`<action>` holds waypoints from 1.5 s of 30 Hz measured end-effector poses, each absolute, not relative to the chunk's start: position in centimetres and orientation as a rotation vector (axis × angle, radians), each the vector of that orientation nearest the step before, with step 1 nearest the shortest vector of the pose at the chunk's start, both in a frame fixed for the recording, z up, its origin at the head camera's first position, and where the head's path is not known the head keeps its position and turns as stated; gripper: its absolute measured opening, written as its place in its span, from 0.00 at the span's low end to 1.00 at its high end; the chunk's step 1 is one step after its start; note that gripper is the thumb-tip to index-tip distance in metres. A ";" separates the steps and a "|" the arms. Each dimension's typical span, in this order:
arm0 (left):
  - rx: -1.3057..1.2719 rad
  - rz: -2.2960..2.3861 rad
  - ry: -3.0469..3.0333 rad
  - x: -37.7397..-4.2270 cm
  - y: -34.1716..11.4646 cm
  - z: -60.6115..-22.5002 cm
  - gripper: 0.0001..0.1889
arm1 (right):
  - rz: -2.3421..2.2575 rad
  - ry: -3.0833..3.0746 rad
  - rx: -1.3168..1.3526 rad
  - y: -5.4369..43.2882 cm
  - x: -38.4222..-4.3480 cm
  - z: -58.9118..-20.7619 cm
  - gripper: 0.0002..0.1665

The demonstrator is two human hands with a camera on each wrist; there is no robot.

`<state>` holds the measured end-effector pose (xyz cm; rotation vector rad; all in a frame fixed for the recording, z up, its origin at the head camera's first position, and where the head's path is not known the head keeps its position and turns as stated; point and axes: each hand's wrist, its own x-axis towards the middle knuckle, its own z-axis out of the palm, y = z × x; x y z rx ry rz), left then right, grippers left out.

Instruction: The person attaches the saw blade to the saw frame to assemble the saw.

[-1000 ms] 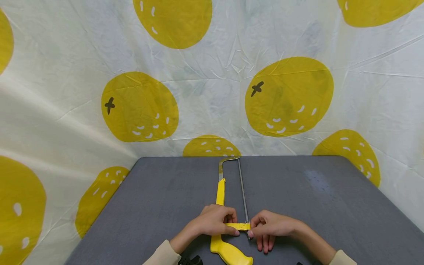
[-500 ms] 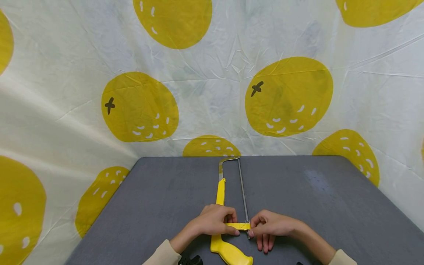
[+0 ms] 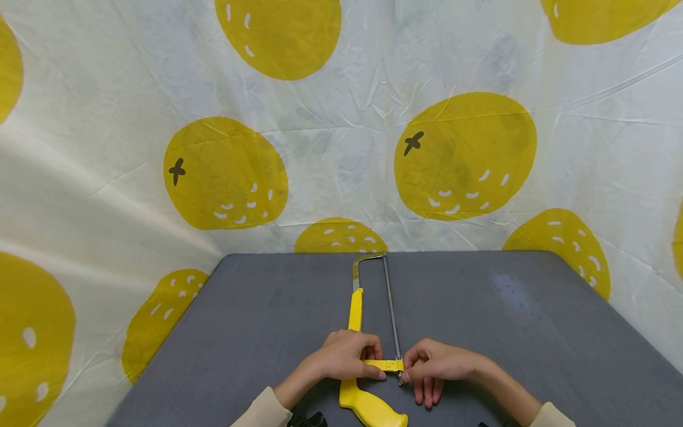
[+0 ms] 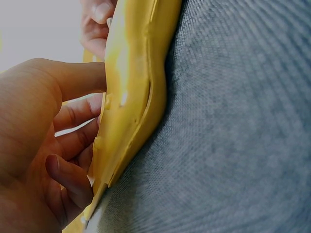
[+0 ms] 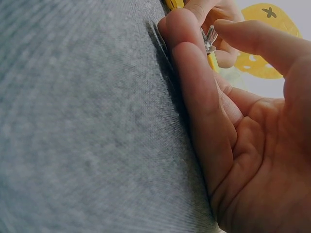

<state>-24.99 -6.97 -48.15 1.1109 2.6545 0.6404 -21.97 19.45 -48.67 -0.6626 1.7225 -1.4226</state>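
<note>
A hacksaw (image 3: pixel 355 308) with a yellow frame and handle lies on its side on the table, its thin blade (image 3: pixel 391 308) to the right. My left hand (image 3: pixel 345 354) reaches over the frame and grips the short yellow crosspiece (image 3: pixel 385 365) between thumb and fingers. In the left wrist view the yellow handle (image 4: pixel 131 87) covers some fingertips. At the blade's near end my right hand (image 3: pixel 440 362) pinches a small metal wing nut (image 5: pixel 210 38). The right wrist view has the thumb tip right at the nut, while the lower fingers rest along the table.
The grey cloth-covered table (image 3: pixel 277 308) stretches back to a white curtain (image 3: pixel 341 172) printed with yellow fruit. A black object (image 3: pixel 306 420) shows at the bottom edge beside the left sleeve.
The wing nut looks slightly turned and my right thumb has shifted a little on it. My left hand and the hacksaw have stayed in place.
</note>
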 end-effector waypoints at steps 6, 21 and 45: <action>1.115 0.636 2.662 -24.9 -7.0 -48.0 0.11 | -1.421 1.727 -0.673 19.5 -21.9 -48.6 0.22; 1.101 0.646 2.665 -24.8 -6.8 -47.5 0.11 | -1.413 1.736 -0.695 19.8 -22.2 -48.6 0.20; 1.139 0.639 2.676 -24.9 -6.8 -48.6 0.11 | -1.424 1.741 -0.741 19.9 -22.3 -49.6 0.18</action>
